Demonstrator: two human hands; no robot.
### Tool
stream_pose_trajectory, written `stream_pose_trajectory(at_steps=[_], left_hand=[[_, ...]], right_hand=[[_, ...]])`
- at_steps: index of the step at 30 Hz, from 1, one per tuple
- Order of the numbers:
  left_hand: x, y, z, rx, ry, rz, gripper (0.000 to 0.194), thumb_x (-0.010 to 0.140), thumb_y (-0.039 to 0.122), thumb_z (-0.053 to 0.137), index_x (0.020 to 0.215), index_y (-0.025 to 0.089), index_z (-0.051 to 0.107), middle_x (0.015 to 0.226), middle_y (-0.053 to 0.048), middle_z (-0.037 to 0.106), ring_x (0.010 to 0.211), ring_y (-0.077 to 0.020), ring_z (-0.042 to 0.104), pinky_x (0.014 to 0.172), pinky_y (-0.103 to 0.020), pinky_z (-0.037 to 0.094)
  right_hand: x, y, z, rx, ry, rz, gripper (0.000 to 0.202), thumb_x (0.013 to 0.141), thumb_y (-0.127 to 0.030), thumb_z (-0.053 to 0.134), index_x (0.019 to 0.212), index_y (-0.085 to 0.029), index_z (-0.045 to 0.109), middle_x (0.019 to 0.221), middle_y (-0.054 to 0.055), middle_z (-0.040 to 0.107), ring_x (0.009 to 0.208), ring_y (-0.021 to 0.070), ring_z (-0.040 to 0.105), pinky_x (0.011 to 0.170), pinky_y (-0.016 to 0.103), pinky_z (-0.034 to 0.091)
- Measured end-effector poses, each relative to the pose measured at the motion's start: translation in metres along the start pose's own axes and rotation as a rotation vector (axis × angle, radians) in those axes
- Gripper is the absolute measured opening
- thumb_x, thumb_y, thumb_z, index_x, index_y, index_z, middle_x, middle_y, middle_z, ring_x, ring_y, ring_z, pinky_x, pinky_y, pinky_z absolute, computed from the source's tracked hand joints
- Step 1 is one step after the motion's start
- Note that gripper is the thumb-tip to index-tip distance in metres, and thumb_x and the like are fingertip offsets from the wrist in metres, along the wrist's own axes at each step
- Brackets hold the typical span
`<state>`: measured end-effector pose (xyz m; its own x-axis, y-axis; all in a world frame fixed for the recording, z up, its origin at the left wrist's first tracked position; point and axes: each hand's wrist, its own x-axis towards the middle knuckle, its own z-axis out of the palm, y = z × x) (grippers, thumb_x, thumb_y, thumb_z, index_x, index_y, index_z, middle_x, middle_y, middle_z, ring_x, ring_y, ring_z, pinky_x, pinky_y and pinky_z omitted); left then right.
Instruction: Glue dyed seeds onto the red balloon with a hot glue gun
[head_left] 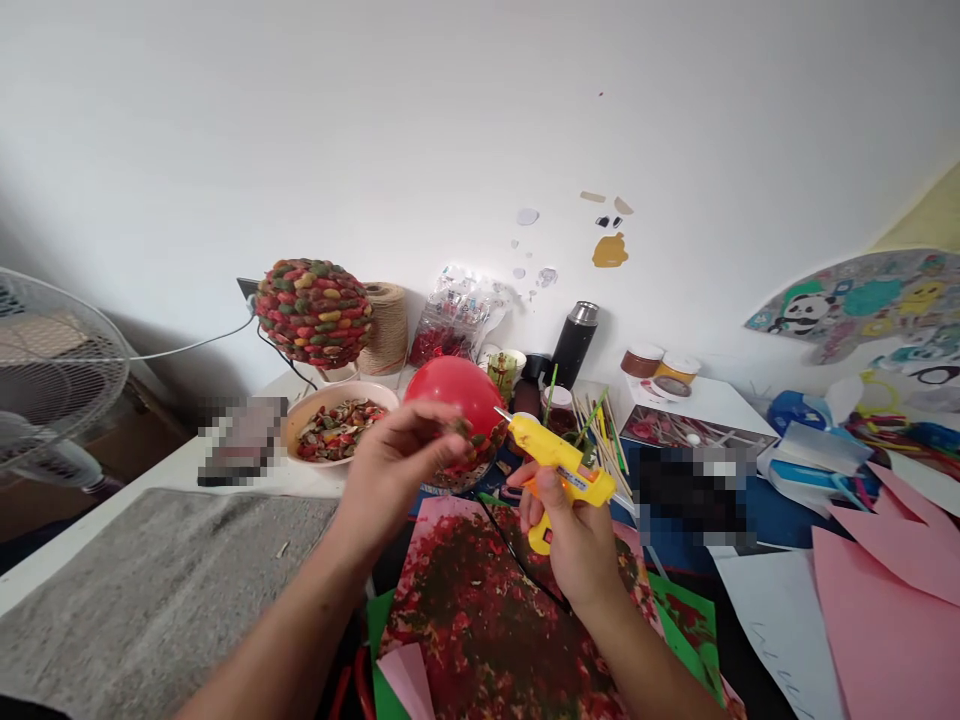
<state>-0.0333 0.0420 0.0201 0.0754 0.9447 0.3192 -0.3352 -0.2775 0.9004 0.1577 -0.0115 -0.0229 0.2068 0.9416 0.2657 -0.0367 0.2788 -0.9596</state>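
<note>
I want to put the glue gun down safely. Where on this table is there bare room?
The grey mat left of the left hand is bare. Pink paper at far right lies flat. Crowded: around the red balloon, bowl and sticks, beyond the right hand holding the glue gun.

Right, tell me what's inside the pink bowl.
The pink bowl holds a heap of small red, green and tan shell-like pieces. They cover its bottom, and the left hand blocks its near right rim.

Bare forearms — no sleeves, no rings.
</note>
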Motion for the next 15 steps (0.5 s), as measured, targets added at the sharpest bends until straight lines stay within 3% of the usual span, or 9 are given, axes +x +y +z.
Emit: stream_pose_trajectory(at_steps=[2,4,7,9,11,15], left_hand=[[-0.011,-0.002,0.012,0.143,-0.210,-0.010,0.017,0.082,0.029,0.093,0.095,0.023,0.083,0.090,-0.005,0.082,0.080,-0.0202,0.075,0.073,-0.030,0.062],[-0.022,-0.007,0.023,0.288,-0.368,0.086,0.008,0.091,0.025,0.085,0.099,0.025,0.083,0.096,-0.007,0.083,0.088,-0.0229,0.078,0.085,-0.035,0.062],[-0.031,-0.018,0.032,0.414,-0.522,0.253,0.016,0.097,0.017,0.074,0.108,0.026,0.080,0.111,-0.010,0.084,0.108,-0.0258,0.079,0.099,-0.039,0.060],[-0.033,-0.024,0.033,0.456,-0.539,0.333,0.020,0.100,0.015,0.071,0.115,0.026,0.078,0.122,-0.012,0.083,0.117,-0.0261,0.077,0.103,-0.039,0.059],[-0.032,-0.027,0.032,0.479,-0.488,0.372,0.019,0.101,0.016,0.069,0.116,0.025,0.077,0.133,-0.013,0.081,0.126,-0.0260,0.075,0.108,-0.040,0.057],[-0.028,-0.026,0.032,0.456,-0.447,0.343,0.016,0.099,0.017,0.074,0.112,0.026,0.078,0.139,-0.011,0.079,0.131,-0.0256,0.074,0.111,-0.039,0.055]], right_hand=[[0.002,-0.003,-0.001,-0.029,0.041,0.012,0.064,0.094,-0.081,0.068,0.083,-0.018,0.077,0.053,-0.002,0.054,0.047,0.0167,0.056,0.045,0.027,0.046],[0.006,-0.004,-0.002,-0.072,0.080,0.001,0.068,0.091,-0.085,0.068,0.081,-0.019,0.078,0.057,0.002,0.063,0.052,0.0196,0.062,0.050,0.030,0.052],[0.011,-0.004,-0.007,-0.121,0.134,-0.049,0.072,0.091,-0.088,0.064,0.082,-0.019,0.082,0.081,0.011,0.079,0.077,0.0265,0.075,0.071,0.036,0.062],[0.014,-0.004,-0.010,-0.123,0.159,-0.047,0.073,0.092,-0.089,0.061,0.086,-0.019,0.084,0.085,0.011,0.080,0.079,0.0267,0.075,0.071,0.035,0.061],[0.016,-0.005,-0.013,-0.122,0.168,-0.008,0.077,0.091,-0.091,0.059,0.089,-0.018,0.085,0.070,0.008,0.074,0.063,0.0234,0.068,0.056,0.032,0.055],[0.016,-0.008,-0.014,-0.131,0.161,0.029,0.083,0.089,-0.095,0.056,0.092,-0.017,0.085,0.056,0.003,0.063,0.050,0.0205,0.055,0.044,0.031,0.043]])
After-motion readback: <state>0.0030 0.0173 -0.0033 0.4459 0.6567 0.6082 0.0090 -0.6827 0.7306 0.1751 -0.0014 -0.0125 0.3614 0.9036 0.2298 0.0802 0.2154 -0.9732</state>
